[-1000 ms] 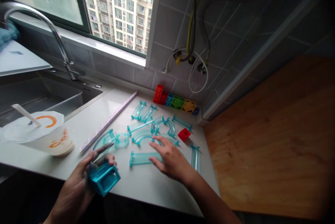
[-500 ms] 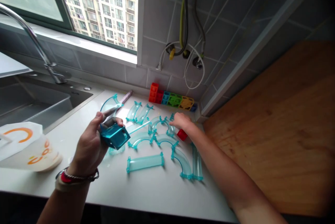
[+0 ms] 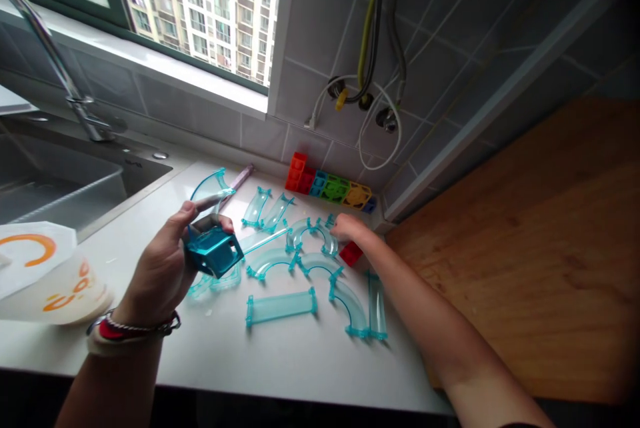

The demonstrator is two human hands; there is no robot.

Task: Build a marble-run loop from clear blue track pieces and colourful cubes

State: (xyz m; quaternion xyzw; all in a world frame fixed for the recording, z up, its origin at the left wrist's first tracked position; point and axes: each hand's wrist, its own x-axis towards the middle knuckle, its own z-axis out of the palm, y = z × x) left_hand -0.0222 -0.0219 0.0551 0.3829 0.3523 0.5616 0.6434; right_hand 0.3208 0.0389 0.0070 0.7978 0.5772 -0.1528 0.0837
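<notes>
My left hand [image 3: 167,261] is closed around a translucent blue cube block [image 3: 215,251] with openings in its faces, held above the counter. At the far right of the track pieces, my right hand [image 3: 349,228] has its fingers curled together beside a teal track end [image 3: 330,220]; what they grip, if anything, is hidden. A red block [image 3: 351,253] sits just below that hand. Clear teal curved tracks [image 3: 320,261] lie joined or touching in the middle. Nearer to me lies a straight track [image 3: 281,307], and another straight track [image 3: 377,308] is by my right forearm.
A row of coloured blocks [image 3: 330,185] stands along the tiled wall. On the left are a drink cup [image 3: 75,281], the sink [image 3: 145,178] and its faucet [image 3: 75,95]. A wooden board [image 3: 540,248] bounds the right side.
The camera view has shifted slightly. My left hand still holds the blue cube block, tilted a little differently. My right hand stays at nearly the same spot by the tracks.
</notes>
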